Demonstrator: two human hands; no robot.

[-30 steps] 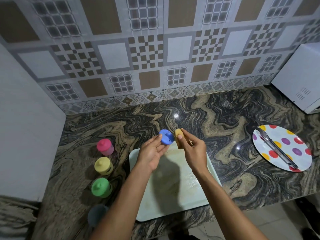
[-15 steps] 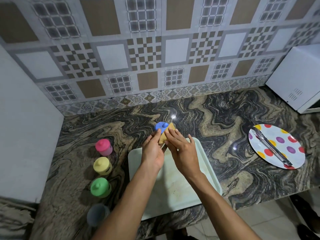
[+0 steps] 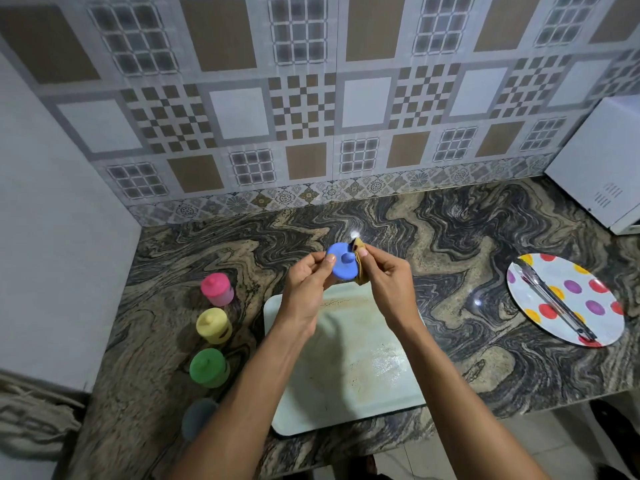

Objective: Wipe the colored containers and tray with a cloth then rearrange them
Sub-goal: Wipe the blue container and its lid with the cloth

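Blue plastic, round and matte with a small knob in its middle: the blue lid (image 3: pixel 342 266) is held up above the far edge of the tray, its knobbed face turned toward the person. The left hand (image 3: pixel 309 285) pinches it by the near-left rim, thumb on the face, fingers hidden behind. The right hand (image 3: pixel 384 278) closes on a folded yellow-brown cloth (image 3: pixel 359 268), which is pressed against the lid's right side; only a thin edge of cloth shows between lid and fingers, so how it is folded is hard to make out.

Below both hands lies the pale green tray (image 3: pixel 391 386), a rounded rectangle with a smudged, speckled bottom, partly covered by the forearms and their shadow.

Left of the left hand, three small capped containers stand in a row on the marbled stone bench (image 3: pixel 450 244): pink container (image 3: pixel 217 289) farthest, yellow container (image 3: pixel 212 325) next, green container (image 3: pixel 207 367) nearer. Nearest, a grey-blue open container (image 3: pixel 198 416) is dim and partly hidden by the left forearm.

Well to the right of the right hand sits a white plate (image 3: pixel 543 275) with coloured dots, metal tongs (image 3: pixel 554 303) lying across it. A white appliance (image 3: pixel 602 161) is cut off at the right edge.
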